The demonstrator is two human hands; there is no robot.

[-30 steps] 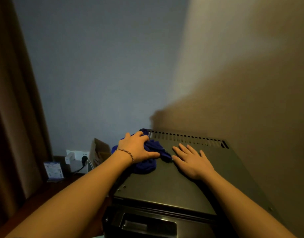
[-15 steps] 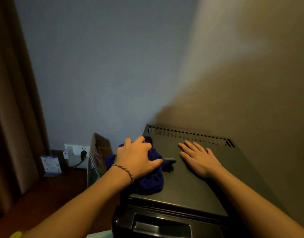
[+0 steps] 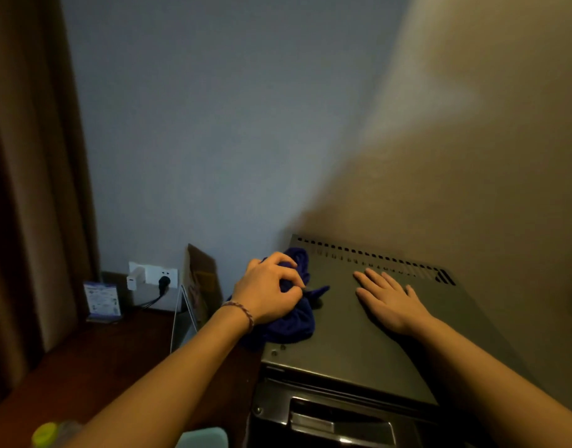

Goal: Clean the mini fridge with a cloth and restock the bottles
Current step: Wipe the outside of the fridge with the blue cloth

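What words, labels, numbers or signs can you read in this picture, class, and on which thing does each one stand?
No text here can be read.
Small blue-and-white card standing on the wooden surface by the curtain: printed lines, too small and blurred to read.
Cardboard box beside the mini fridge: a coloured print on its side, too dim to read.
Mini fridge top, blue cloth and wall socket: no lettering shows.

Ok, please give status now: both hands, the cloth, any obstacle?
Left hand gripping blue cloth on fridge top. Right hand flat, empty. No obstacle on top.
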